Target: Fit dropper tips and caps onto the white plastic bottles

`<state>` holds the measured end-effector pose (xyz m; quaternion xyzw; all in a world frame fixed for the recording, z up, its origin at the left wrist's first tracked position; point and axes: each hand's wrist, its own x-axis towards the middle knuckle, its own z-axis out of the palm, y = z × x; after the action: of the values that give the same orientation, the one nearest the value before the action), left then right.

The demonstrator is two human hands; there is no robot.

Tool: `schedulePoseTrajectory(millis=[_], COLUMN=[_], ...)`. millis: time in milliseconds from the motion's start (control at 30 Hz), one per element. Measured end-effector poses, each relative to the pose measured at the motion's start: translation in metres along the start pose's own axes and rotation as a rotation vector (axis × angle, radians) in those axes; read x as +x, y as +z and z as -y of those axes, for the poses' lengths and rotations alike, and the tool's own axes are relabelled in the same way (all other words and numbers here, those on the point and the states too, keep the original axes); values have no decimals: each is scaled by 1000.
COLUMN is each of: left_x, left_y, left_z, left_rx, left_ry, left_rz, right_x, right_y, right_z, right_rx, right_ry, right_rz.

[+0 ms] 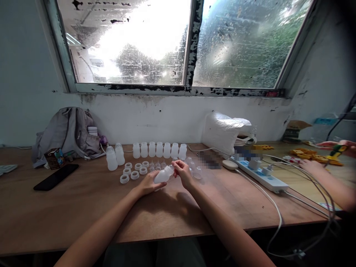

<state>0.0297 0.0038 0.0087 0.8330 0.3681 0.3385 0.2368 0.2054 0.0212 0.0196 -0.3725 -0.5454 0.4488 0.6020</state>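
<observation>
While the left hand (148, 183) grips a white bottle (160, 178), the right hand (182, 172) works at its neck.
Bottle is tilted over the near-middle of the wooden table (69, 211), long axis slanting, base toward left hand, neck up toward right and far; right hand is nearer the neck, left wraps the body. Left fingers closed around it; right thumb and fingers pinched together at the neck end, cannot tell if on the rim or a small clear part. White rings (135, 175) just beyond, left; upright open bottles (159, 150) in a far row; two topped bottles (111, 159) far left; clear covers (198, 172) right of the right hand.
</observation>
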Motion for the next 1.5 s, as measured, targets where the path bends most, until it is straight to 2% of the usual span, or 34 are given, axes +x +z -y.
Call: schedulePoseTrajectory(millis=[200, 433, 633, 1300, 1500], left_x=[0, -1, -1, -1, 0], left_y=[0, -1, -2, -3, -4], left_z=[1, 3, 3, -3, -2], left_rx=[-25, -211, -268, -220, -212], left_ry=[-28, -76, -91, -61, -49], left_rz=[-11, 45, 76, 163, 168], right_x=[1, 3, 1, 4, 3], right_y=[0, -2, -1, -2, -5], right_z=[-3, -5, -1, -7, -5], right_rx=[-12, 0, -1, -66, -32], right_ry=[-42, -58, -35, 43, 150], right_rz=[5, 42, 37, 78, 98])
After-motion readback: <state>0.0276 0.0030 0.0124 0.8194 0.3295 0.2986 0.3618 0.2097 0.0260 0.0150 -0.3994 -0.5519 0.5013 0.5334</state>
